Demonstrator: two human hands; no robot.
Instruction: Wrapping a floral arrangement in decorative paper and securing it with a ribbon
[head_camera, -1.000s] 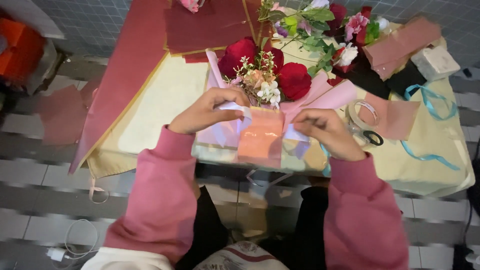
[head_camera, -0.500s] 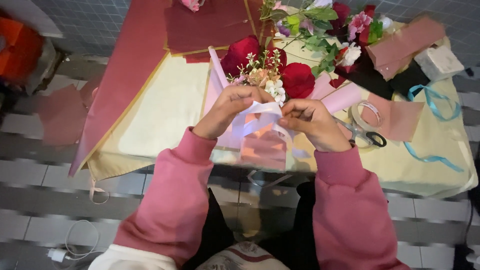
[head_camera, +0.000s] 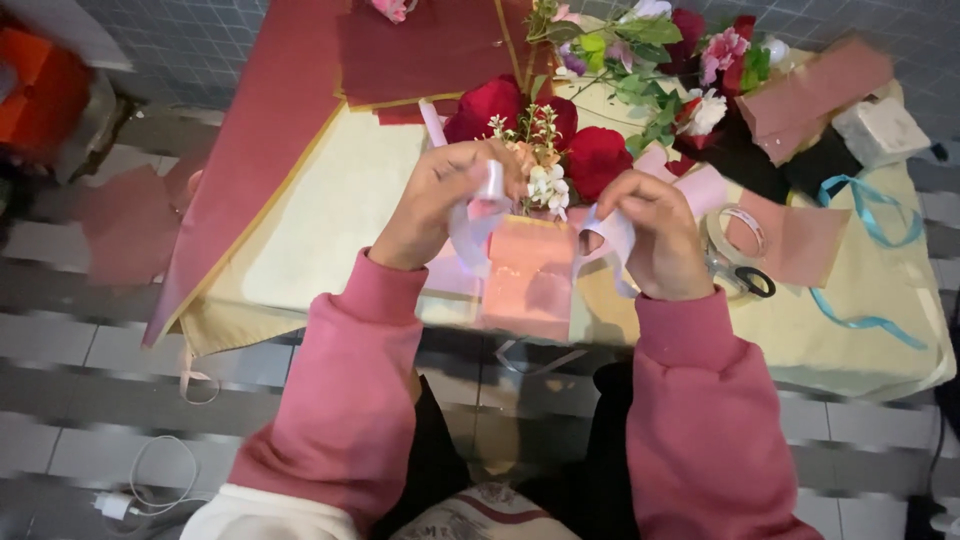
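1. The left hand (head_camera: 440, 205) pinches one end of a pale pink ribbon (head_camera: 470, 225) between thumb and fingers, and the right hand (head_camera: 650, 235) grips the other end, which curls down from its fist.
2. Both hands are raised just above the near edge of the table (head_camera: 330, 230), and the ribbon runs between them around the neck of a small bouquet (head_camera: 535, 150), apparently held taut so that the wrap stays gathered.
3. The bouquet lies at the middle of the table with its red roses and small white flowers pointing toward the far edge, and its salmon-pink paper wrap (head_camera: 530, 275) reaches the near edge, in easy reach of both hands.
4. A roll of clear tape (head_camera: 735, 235) and black-handled scissors (head_camera: 745, 280) lie just beside the right hand, near the table's right side.
5. A teal ribbon (head_camera: 860, 215) trails along the right edge, well apart from the hands.
6. Dark red paper sheets (head_camera: 270, 110) drape over the far left corner, and loose flowers and greenery (head_camera: 650, 70) lie at the far edge.
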